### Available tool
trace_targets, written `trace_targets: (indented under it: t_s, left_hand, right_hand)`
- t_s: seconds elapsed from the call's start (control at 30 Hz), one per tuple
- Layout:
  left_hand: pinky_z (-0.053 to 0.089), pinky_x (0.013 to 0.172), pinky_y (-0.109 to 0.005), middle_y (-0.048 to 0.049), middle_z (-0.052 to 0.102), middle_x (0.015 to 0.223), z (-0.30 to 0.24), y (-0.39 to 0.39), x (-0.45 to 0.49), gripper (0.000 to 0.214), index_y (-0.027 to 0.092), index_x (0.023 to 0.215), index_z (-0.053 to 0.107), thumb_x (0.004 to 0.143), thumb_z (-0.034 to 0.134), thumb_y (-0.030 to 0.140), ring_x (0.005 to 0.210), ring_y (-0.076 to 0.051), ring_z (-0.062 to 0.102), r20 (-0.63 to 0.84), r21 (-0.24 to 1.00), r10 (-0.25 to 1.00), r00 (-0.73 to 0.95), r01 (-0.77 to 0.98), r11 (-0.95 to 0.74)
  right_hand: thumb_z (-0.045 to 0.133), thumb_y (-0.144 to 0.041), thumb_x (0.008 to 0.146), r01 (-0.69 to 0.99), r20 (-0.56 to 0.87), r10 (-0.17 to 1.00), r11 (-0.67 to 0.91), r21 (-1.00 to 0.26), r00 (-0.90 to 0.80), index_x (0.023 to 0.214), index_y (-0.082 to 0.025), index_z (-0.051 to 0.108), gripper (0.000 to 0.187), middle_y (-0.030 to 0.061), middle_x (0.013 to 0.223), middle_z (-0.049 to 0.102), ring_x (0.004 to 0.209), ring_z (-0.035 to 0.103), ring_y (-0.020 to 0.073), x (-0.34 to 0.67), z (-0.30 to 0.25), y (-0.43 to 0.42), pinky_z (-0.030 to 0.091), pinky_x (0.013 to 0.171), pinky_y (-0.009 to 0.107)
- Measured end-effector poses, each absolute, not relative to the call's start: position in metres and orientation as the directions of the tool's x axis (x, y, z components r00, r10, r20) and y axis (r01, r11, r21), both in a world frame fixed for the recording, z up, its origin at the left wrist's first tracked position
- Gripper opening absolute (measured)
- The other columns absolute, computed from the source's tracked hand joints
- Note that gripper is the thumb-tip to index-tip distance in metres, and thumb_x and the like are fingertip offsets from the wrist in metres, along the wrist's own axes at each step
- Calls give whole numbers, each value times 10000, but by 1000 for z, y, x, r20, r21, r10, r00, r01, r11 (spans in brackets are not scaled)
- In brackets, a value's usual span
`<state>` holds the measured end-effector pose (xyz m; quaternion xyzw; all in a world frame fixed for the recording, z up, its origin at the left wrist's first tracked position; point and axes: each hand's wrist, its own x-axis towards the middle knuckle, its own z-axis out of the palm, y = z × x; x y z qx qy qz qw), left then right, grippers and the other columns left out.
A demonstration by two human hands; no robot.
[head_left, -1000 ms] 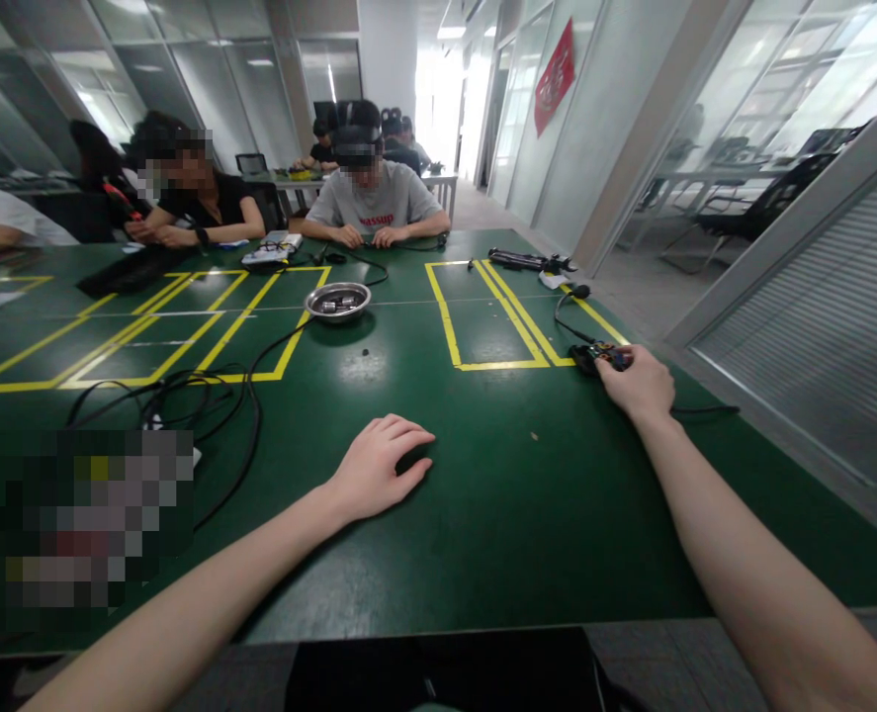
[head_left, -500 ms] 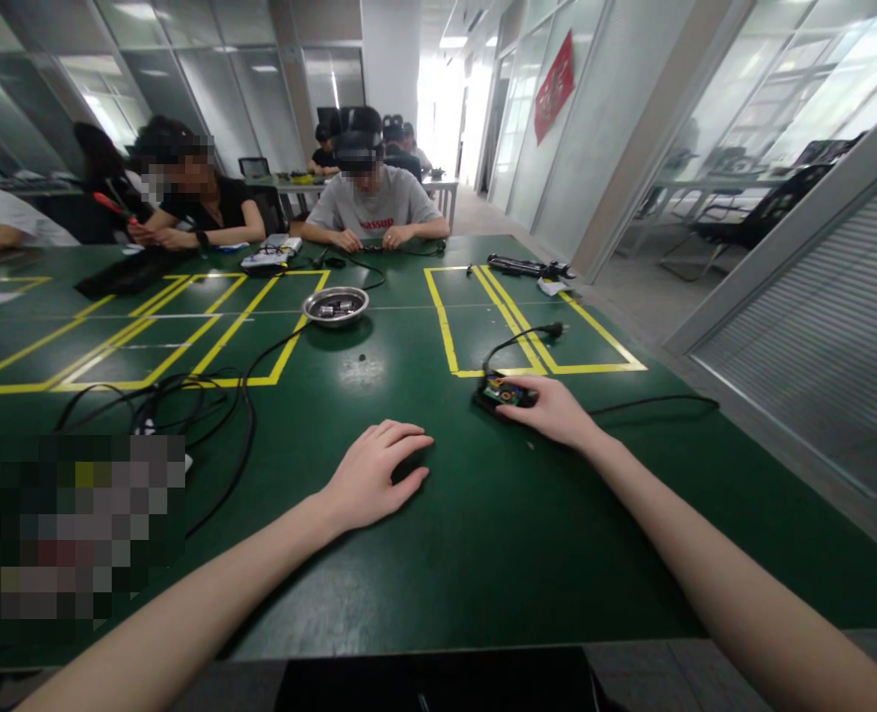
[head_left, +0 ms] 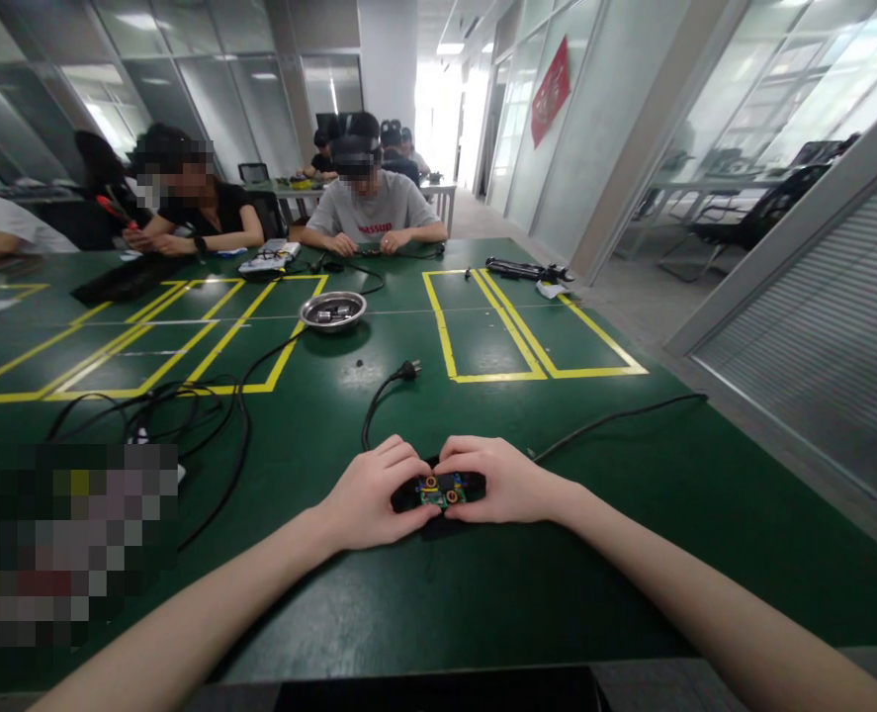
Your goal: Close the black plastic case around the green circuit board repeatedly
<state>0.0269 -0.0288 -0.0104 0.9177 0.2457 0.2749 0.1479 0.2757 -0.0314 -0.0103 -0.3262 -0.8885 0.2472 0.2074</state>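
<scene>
Between my hands, low over the green table (head_left: 319,613), is a small circuit board (head_left: 442,489) with two copper-coloured coils, set in a black casing. My left hand (head_left: 375,491) grips its left end, thumb below and fingers above. On the right end, my right hand (head_left: 501,479) closes in the same way. A black cord with a plug (head_left: 408,370) rises from behind my left fingers and lies on the table. Another black cable (head_left: 623,420) runs off to the right from behind my right hand. The casing's ends are partly hidden by my fingers.
A steel bowl (head_left: 333,311) with metal parts stands ahead. Yellow tape outlines (head_left: 497,377) mark the table. Tangled black cables (head_left: 186,405) lie at left, near a blurred patch. A black tripod-like object (head_left: 528,270) lies at the far right. A person (head_left: 371,208) works opposite.
My right hand has brought the circuit board leftward and nearer, its plug cord trailing along. My left hand has gone from resting open on the table to gripping the board's left end.
</scene>
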Motion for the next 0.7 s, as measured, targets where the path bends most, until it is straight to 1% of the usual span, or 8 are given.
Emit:
trace_targets:
  t_s: [0.1, 0.17, 0.27, 0.33, 0.4, 0.47, 0.57, 0.7]
  left_hand:
    - [520, 724, -320, -66, 702, 906, -11, -30, 27, 172, 183, 1014, 683, 953, 669, 344, 841, -205, 614, 469, 410, 545, 694, 375, -831]
    - [519, 715, -317, -64, 699, 892, -11, -30, 27, 170, 179, 999, 682, 952, 672, 342, 829, -204, 618, 479, 414, 561, 675, 390, -822]
    - [523, 721, -315, -62, 702, 902, -12, -28, 26, 156, 180, 999, 683, 952, 673, 328, 842, -205, 636, 476, 416, 596, 646, 432, -800]
    - [530, 740, -314, -57, 707, 918, -14, -26, 26, 153, 186, 1024, 688, 959, 671, 323, 866, -207, 649, 459, 410, 628, 628, 478, -777]
    - [536, 757, -313, -47, 709, 924, -16, -22, 25, 158, 197, 1049, 690, 960, 677, 327, 884, -207, 656, 426, 404, 668, 610, 533, -744]
    - [539, 760, -310, -35, 708, 931, -18, -19, 23, 169, 206, 1063, 685, 949, 696, 330, 885, -204, 658, 386, 401, 699, 603, 572, -715]
    - [548, 779, -320, -36, 707, 969, -18, -17, 22, 221, 210, 1107, 678, 926, 727, 326, 905, -211, 658, 351, 391, 693, 629, 574, -719]
    - [554, 810, -344, -55, 703, 1001, -19, -15, 20, 312, 205, 1166, 685, 899, 775, 339, 939, -231, 651, 345, 373, 675, 652, 564, -736]
  right_hand:
    - [855, -344, 757, 523, 229, 683, 696, -493, -693, 1128, -188, 759, 413, 88, 1091, 689, 1004, 652, 252, 275, -10, -31, 549, 880, 375]
    - [859, -384, 743, 569, 237, 696, 700, -431, -677, 1231, -173, 725, 548, 115, 1129, 672, 1039, 629, 279, 274, -11, -32, 547, 919, 424]
    - [853, -446, 740, 641, 239, 734, 675, -365, -636, 1413, -144, 616, 775, 172, 1281, 624, 1169, 582, 340, 273, -13, -33, 514, 1016, 515]
    - [841, -465, 755, 664, 233, 750, 658, -356, -618, 1479, -146, 556, 840, 194, 1386, 574, 1264, 536, 367, 274, -15, -33, 478, 1077, 550]
    - [838, -462, 765, 662, 227, 754, 653, -368, -616, 1472, -167, 559, 815, 187, 1424, 554, 1309, 513, 366, 275, -16, -33, 456, 1113, 550]
    - [845, -446, 761, 653, 230, 754, 651, -387, -616, 1425, -179, 591, 759, 174, 1407, 565, 1310, 515, 356, 275, -16, -33, 456, 1124, 538]
    - [853, -424, 747, 652, 250, 762, 643, -403, -597, 1359, -188, 619, 696, 167, 1379, 583, 1291, 529, 354, 273, -16, -34, 464, 1119, 545]
    - [841, -382, 756, 665, 287, 781, 623, -411, -554, 1266, -197, 630, 582, 156, 1348, 601, 1285, 540, 349, 266, -17, -36, 466, 1116, 548]
